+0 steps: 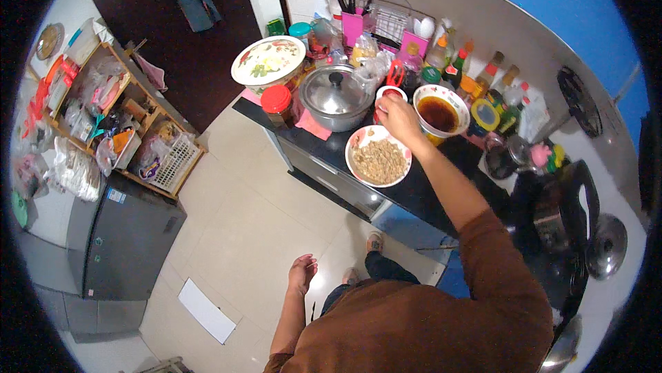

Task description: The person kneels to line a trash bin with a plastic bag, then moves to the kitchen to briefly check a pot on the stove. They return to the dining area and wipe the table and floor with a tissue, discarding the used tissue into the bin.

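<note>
My right hand [396, 117] reaches over the counter with bent fingers at the near rim of a small white cup with a red inside [391, 92]; whether it grips the cup or something in it cannot be told. Just in front of that hand stands a patterned white bowl of light brown, crumbly food [380, 160]. To its right is a similar bowl holding dark brown liquid [438, 112]. A lidded metal pot [336, 95] stands left of the cup. Low over the floor, away from the counter, my left hand [303, 272] hangs with its fingers loosely curled and nothing visible in it.
A red-lidded jar [276, 100] and a floral lidded enamel bowl [268, 62] stand at the counter's left end. Sauce bottles [456, 67] line the wall. At right are a black wok [566, 212] and a metal lid [607, 246]. A wooden shelf [139, 104] stands across the floor.
</note>
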The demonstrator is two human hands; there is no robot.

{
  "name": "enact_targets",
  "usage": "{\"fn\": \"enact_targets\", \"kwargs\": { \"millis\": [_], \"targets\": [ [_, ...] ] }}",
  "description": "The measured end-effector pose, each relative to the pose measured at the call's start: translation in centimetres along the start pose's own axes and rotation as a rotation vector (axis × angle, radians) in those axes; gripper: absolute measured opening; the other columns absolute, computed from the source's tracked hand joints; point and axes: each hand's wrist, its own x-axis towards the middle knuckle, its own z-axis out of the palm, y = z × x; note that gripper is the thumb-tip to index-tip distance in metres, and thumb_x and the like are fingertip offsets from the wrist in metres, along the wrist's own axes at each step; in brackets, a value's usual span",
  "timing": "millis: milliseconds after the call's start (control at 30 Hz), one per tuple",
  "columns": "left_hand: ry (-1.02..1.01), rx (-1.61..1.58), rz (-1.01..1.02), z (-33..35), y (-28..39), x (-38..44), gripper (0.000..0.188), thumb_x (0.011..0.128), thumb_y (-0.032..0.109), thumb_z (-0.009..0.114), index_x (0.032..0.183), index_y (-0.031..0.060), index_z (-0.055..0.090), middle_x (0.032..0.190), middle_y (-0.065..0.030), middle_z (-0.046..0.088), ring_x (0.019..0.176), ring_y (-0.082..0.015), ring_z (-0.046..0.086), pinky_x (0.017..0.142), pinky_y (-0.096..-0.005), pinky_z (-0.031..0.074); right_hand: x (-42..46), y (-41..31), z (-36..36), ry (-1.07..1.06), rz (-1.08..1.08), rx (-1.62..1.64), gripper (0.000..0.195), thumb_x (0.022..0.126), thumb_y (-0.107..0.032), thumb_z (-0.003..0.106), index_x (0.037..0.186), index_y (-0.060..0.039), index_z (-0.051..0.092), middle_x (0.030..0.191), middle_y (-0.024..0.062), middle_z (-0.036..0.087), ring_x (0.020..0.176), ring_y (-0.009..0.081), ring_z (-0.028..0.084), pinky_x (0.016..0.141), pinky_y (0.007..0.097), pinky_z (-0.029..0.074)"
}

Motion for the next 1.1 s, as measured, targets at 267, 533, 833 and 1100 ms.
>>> {"fn": "enact_targets", "kwargs": {
  "millis": [267, 533, 833, 1100],
  "targets": [
    [0.039, 0.083, 0.198, 9.2, 5.4, -0.3, 0.018, 0.086, 0.018, 0.051, 0.100, 0.0075, 0.054, 0.087, -0.0048, 0.058, 0.076, -0.0141, 0.055, 0.070, -0.0252, 0.047, 9.4, 6.1, 5.3, -0.028, -0.331, -0.412, 0.007, 0.069, -0.013, 0.060, 0.069, -0.0067, 0.060, 0.083, 0.0056, 0.054, 0.087, 0.0255, 0.053, 0.072, 0.0402, 0.042],
    [-0.097, 0.341, 0.572, 20.6, 14.6, -2.5, 0.019, 0.090, 0.021, 0.050, 0.099, 0.0059, 0.055, 0.086, -0.0018, 0.057, 0.079, -0.0095, 0.053, 0.070, -0.0242, 0.044, 11.3, 2.8, -3.4, -0.282, -0.019, 0.688, 0.011, 0.079, -0.015, 0.061, 0.085, -0.0060, 0.061, 0.081, 0.0014, 0.053, 0.072, 0.0105, 0.049, 0.070, 0.0236, 0.040],
    [-0.448, 0.616, 1.210, 34.6, 24.1, -2.2, 0.053, 0.075, 0.006, 0.065, 0.122, 0.0078, 0.040, 0.109, -0.0056, 0.048, 0.096, -0.0151, 0.049, 0.083, -0.0302, 0.042, 6.1, 2.8, -8.2, -0.487, 0.390, 1.592, 0.021, 0.085, -0.013, 0.052, 0.101, -0.0012, 0.055, 0.090, 0.0032, 0.058, 0.082, 0.0116, 0.052, 0.070, 0.0265, 0.040],
    [-0.544, 0.486, 0.980, 37.1, 21.2, 3.1, 0.040, 0.075, 0.004, 0.060, 0.112, 0.0025, 0.043, 0.087, -0.0061, 0.055, 0.074, -0.0113, 0.054, 0.067, -0.0249, 0.044, 0.4, 0.7, -9.1, 0.247, 0.530, 0.752, 0.016, 0.081, -0.013, 0.056, 0.095, -0.0059, 0.056, 0.079, 0.0009, 0.057, 0.067, 0.0101, 0.052, 0.058, 0.0232, 0.040]
  ]
}}
